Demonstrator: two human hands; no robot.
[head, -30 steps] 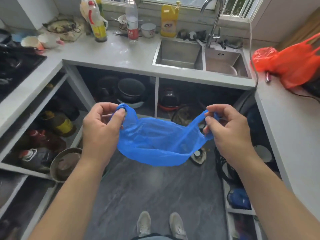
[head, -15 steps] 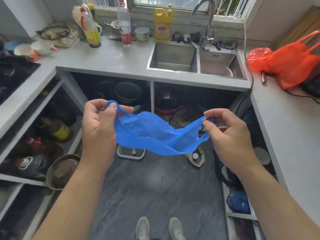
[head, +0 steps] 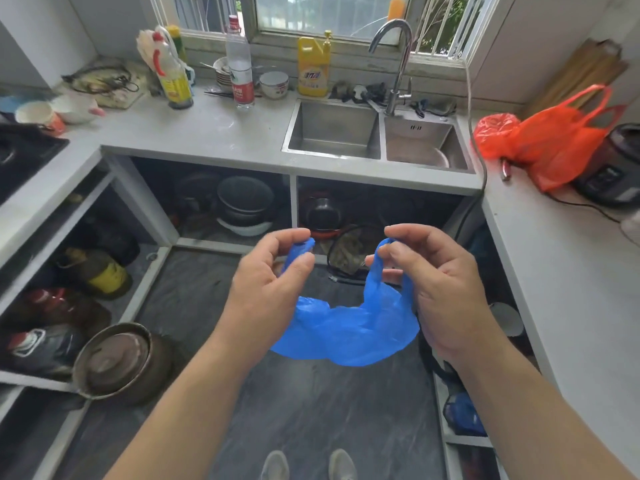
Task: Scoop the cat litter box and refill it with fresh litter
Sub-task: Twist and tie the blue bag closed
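Both hands have drawn closer together, so the blue bag [head: 346, 334] now sags slack and crumpled between them above the floor [head: 311, 410]. Left hand [head: 266, 285] and right hand [head: 440, 289] each pinch one handle, knuckles up.

The left hand [head: 266, 282] covered most of one handle of the blue bag [head: 346, 332], and the right hand [head: 440, 289] hid the bag's edge at three o'clock. Both shoes [head: 308, 464] were cut off at six o'clock. Pots [head: 244, 206] under the counter sat too dark to make out.
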